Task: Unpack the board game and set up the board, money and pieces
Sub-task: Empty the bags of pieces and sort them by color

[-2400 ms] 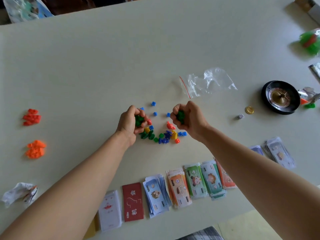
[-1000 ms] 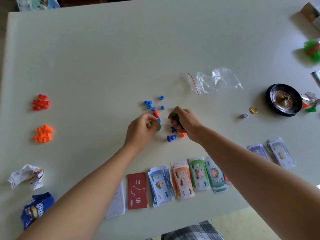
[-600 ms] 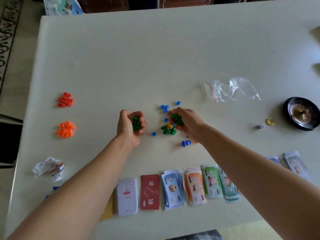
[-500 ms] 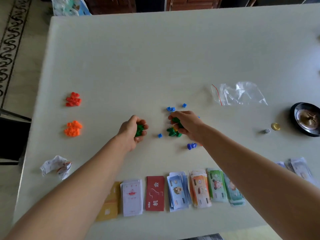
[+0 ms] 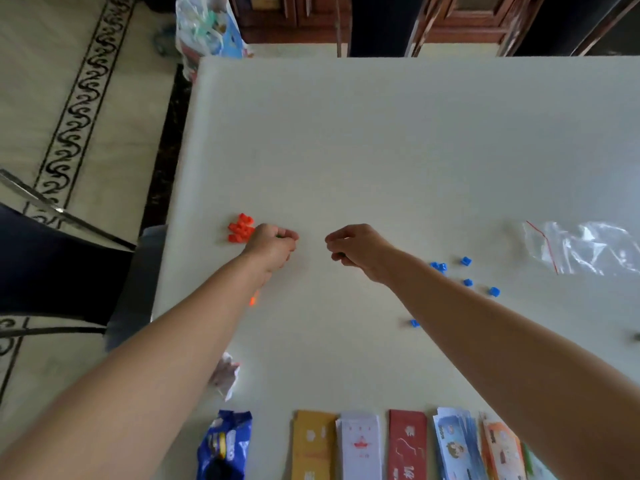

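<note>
My left hand (image 5: 273, 244) is curled in a fist around green pieces, with a sliver of green showing at the fingers. It sits just right of a small pile of red pieces (image 5: 240, 228). My right hand (image 5: 356, 249) is also curled, holding green pieces, a short gap to the right of the left hand. Several blue pieces (image 5: 440, 266) lie scattered on the white table (image 5: 381, 150) beyond my right forearm. Card stacks, yellow (image 5: 313, 445), white (image 5: 358, 445) and red (image 5: 407, 445), and bundles of play money (image 5: 457, 448) line the near edge.
An empty clear plastic bag (image 5: 585, 247) lies at the right. A crumpled wrapper (image 5: 225, 375) and a blue snack packet (image 5: 225, 445) sit near the table's left front corner. A dark chair (image 5: 52, 265) stands left of the table. An orange piece (image 5: 254, 300) peeks out beside my left forearm.
Both hands have moved left with their green pieces, away from the blue pieces and toward the red pile. The camera has swung left, so the roulette wheel and die are out of view.
</note>
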